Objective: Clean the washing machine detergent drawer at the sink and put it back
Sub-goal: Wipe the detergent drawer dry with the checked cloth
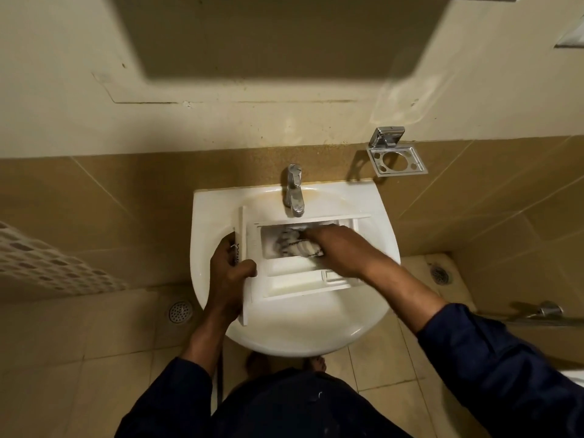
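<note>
The left hand (232,273) comes up from the near-left side of the sink (221,203) with the forearm running almost straight away from the body, and its fingers are clamped over the front panel of the detergent drawer (294,279), thumb lying on the drawer's upper face. The right hand (339,248) reaches in from the right across the sink's rim, forearm angled down and inward, knuckles up, fingers closed on a rag (295,245) and pressing it into the drawer. Both sleeves are dark blue and pushed back from the wrists.

The white drawer lies flat across the sink basin, directly below the tap (294,191), its front panel turned toward the sink's left side. Its far compartment, the one nearest the tap, holds the crumpled pale rag with dark markings; the compartments on the near side show bare white plastic. I cannot tell whether water is running from the tap.

The sink is a white wall-hung basin with a yellowish stain around the tap's base. On the wall up and right of the sink hangs a chrome holder (396,159), with nothing in it. The wall behind the sink is tan tile below and cream paint above. The floor under the sink is beige tile, with one round drain (180,311) to the sink's left and another drain (440,274) to its right.
</note>
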Tool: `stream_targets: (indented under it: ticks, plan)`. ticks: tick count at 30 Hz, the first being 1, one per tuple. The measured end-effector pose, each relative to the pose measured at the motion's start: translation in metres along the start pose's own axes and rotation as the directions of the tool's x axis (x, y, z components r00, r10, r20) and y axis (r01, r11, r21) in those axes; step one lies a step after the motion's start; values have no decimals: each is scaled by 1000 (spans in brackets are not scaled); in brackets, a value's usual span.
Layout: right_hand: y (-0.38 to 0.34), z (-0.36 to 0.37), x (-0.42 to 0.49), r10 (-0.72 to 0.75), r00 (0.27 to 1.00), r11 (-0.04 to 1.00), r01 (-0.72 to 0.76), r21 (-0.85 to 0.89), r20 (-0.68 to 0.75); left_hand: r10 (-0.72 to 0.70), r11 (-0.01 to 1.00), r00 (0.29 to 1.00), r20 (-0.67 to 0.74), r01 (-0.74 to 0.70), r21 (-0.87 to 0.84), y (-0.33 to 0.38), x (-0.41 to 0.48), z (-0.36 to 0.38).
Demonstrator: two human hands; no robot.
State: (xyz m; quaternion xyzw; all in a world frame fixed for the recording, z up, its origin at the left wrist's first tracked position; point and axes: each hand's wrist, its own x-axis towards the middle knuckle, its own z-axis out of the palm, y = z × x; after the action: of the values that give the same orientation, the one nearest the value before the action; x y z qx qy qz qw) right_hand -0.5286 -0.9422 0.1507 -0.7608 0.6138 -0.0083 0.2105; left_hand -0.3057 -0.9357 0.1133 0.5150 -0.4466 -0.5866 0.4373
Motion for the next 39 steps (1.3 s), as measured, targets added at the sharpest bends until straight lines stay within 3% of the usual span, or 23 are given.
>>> stream_targets:
  ticks: [5,9,11,14,16,21,26,29,34,39]
  plan:
    - [15,1,-5,41,999,999,-41,0,8,-26,1000,999,-20,26,8,-3,1,2]
    - [0,3,-25,51,959,953,37,301,-279,-72,997,994,-78,71,-20,-7,7,1]
    - [-10,5,-37,-19,938,950,125,287,-347,-95,995,990,-104,92,-34,-9,11,1]
    - [-29,22,-37,-224,948,956,259,139,-228,-104,993,991,-89,99,-60,-9,15,7]
    - [-33,31,-30,-267,947,956,284,75,-176,-100,995,993,-63,99,-29,-7,18,11]
    - [-33,27,-24,-209,968,978,205,-43,-138,-71,996,997,-16,71,62,-4,18,10]
    - [1,12,-24,69,994,987,-80,-136,-84,-18,997,998,-53,22,73,-3,19,0]
    - [-10,10,-22,52,996,985,-63,-160,-70,-14,998,997,-74,18,61,-1,19,4]
    - [-61,20,-9,-82,995,996,83,13,-54,-35,999,996,-83,33,-31,-3,21,11]
    - [-53,15,-9,-31,999,998,30,-60,-20,-19,1000,998,-64,18,-10,1,21,12]
